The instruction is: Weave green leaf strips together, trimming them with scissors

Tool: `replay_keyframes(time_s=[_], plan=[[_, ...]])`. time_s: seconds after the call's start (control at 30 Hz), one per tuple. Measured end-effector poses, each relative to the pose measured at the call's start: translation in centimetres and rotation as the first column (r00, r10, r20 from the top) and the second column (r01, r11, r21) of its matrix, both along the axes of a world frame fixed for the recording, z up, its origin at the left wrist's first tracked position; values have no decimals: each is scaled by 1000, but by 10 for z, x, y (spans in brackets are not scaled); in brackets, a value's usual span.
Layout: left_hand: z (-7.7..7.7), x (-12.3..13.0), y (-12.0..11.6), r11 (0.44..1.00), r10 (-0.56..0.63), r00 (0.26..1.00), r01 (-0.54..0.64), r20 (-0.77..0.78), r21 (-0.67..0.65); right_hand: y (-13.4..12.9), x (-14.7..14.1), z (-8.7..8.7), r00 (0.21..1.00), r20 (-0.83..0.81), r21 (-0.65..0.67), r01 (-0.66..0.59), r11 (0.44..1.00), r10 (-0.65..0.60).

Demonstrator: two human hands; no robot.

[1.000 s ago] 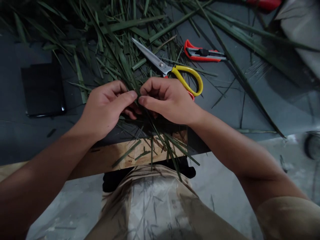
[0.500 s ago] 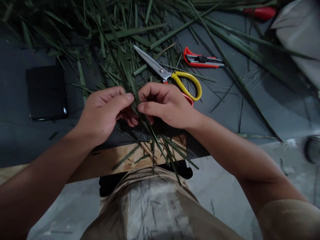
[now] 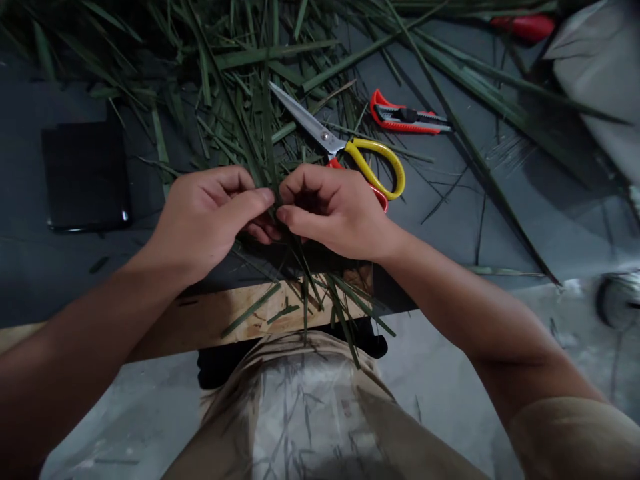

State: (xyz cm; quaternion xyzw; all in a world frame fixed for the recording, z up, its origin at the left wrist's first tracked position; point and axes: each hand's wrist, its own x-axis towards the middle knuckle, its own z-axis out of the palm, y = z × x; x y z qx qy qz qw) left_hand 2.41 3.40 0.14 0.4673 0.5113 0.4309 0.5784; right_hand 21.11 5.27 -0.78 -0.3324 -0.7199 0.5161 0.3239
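Between my fingers runs a bundle of long green leaf strips [image 3: 260, 157], spreading away toward the back and trailing down toward my lap. My left hand [image 3: 213, 217] pinches the strips with thumb and fingers from the left. Close beside it, my right hand [image 3: 333, 213] pinches the same strips, its fingers curled. How the strips cross between the fingertips is partly hidden. Just behind my right hand lie scissors [image 3: 325, 137] with one yellow and one red handle, the red one partly covered by the hand. A red utility knife [image 3: 410, 117] rests farther back to the right.
A heap of cut green leaves [image 3: 165, 60] covers the back of the dark table [image 3: 30, 280]. At left lies a flat black object [image 3: 86, 177]. Leaf scraps lie over the bare wooden edge [image 3: 200, 317] by my lap. A red object [image 3: 525, 28] sits far right.
Both hands stay pinched on the leaf strips, with only a slight shift of the fingers. The strips' back ends have swung a little, and the whole view has moved slightly.
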Motion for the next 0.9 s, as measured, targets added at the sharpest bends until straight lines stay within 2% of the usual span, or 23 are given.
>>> replay_keyframes(time_s=[0.13,0.4,0.47,0.63,0.7,0.9], plan=[[-1,2,0,995,53,995,-47,79,-83,-4,-2,1,1000,16,94,18,995,-20],[-1,1,-1,997,65,996,-62,-60,50,-3,0,1,997,81,21,-12,1000,10],[-1,1,-1,997,61,996,-58,-64,49,-2,1,0,994,108,59,-23,998,17],[-1,2,0,994,102,995,-102,-12,30,-5,-1,-2,992,120,254,8,967,-40],[-1,2,0,993,118,993,-118,-18,18,-6,-1,-2,993,109,285,16,958,-49],[-1,2,1,995,100,994,-99,-35,23,-6,1,-1,991,126,239,11,971,-42]])
